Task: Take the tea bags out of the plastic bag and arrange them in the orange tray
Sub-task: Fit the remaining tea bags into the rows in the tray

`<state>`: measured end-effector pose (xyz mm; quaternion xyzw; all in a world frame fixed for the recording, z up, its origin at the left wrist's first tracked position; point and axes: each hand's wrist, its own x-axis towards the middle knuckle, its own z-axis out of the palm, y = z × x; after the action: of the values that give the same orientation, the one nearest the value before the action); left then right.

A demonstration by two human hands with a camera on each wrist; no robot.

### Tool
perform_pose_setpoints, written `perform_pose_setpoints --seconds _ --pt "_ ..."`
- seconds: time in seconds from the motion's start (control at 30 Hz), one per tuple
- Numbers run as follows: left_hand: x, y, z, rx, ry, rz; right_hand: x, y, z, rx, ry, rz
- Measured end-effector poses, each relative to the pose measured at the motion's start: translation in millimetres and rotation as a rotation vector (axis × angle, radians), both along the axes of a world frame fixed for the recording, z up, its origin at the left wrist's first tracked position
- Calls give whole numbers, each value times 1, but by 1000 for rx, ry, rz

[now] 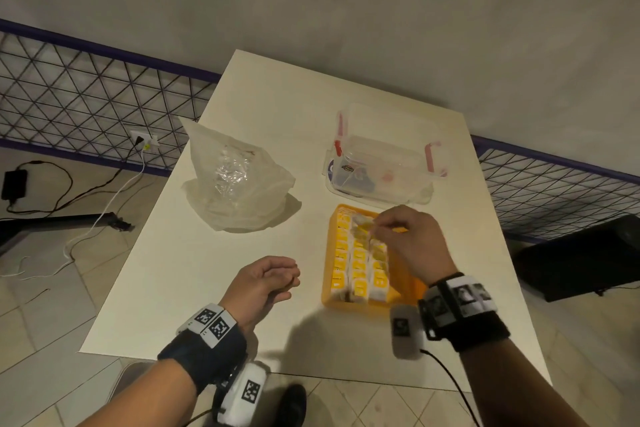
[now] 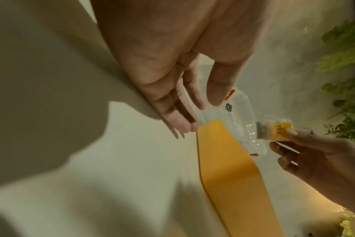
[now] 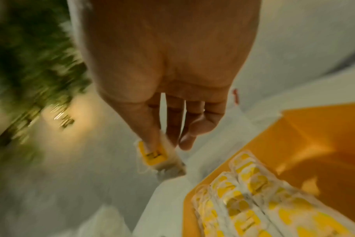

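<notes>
While rows of tea bags [image 1: 358,265] fill the orange tray [image 1: 403,282], the right hand [image 1: 407,246] pinches one tea bag [image 2: 275,130] above it; the left hand [image 1: 265,282], its grip relaxed and holding nothing, hovers beside the tray, the plastic bag [image 1: 237,180] beyond on the bench [image 1: 194,270].

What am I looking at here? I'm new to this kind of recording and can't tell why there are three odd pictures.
No machine here: a person wears three cameras. The head view looks down at a white table; the other two look along each wrist. On the table lie a crumpled plastic bag, a clear lidded box and an orange tray already holding rows of tea bags. The right hand pinches one tea bag above the tray. The left hand holds nothing, fingers relaxed, beside the tray.
</notes>
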<state>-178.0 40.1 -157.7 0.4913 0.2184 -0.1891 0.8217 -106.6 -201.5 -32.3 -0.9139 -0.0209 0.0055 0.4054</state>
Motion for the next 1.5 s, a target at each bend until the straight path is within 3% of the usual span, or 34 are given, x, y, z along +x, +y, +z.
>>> perform_pose_setpoints --seconds 0.07,0.2,0.3,0.67,1.07,1.3,1.5 --pt "-2 2 -6 -3 9 -3 2 -22 3 0 36 -34" --pt "-1 3 -10 5 7 -22 -2 -53 -8 -269 204 75" --pt "1 5 -12 9 15 -39 -10 -61 -20 -344 284 98" --pt "3 7 -12 44 36 -48 -20 -45 -49 -251 573 200" --pt "3 8 -11 47 44 -40 -23 -42 -67 -379 478 126" --pt "2 9 -8 51 51 -40 -24 -45 -57 -299 468 57" --pt "-4 13 -4 56 57 19 -26 -6 -33 -206 188 24"
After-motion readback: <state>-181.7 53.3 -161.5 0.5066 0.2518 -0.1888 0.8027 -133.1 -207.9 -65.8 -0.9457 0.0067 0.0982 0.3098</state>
